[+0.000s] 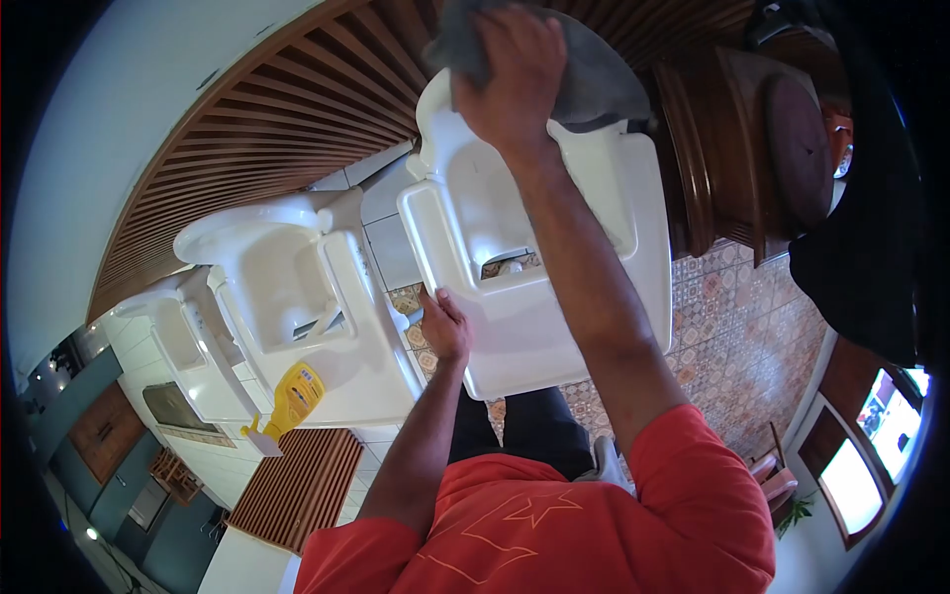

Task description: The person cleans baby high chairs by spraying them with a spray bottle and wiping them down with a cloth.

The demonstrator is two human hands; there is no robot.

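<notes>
A white plastic high chair (495, 208) stands in front of me with its tray (554, 337) toward my body. My right hand (515, 74) is stretched out over the top of its backrest, with the fingers closed on a grey cloth (460, 45). More grey fabric hangs to the right of that hand, over the backrest. On the tray's left edge, my left hand (445, 322) grips with the thumb on top; some of its fingers are hidden. A yellow spray bottle (300, 396) with a white trigger lies on the neighbouring high chair's tray (366, 381).
More white high chairs (282, 287) line up to the left, along a slatted wooden panel (267, 129). Dark wooden furniture (708, 148) stands close on the right. Patterned tiles (737, 307) cover the floor. A slatted wooden piece (297, 485) stands at lower left.
</notes>
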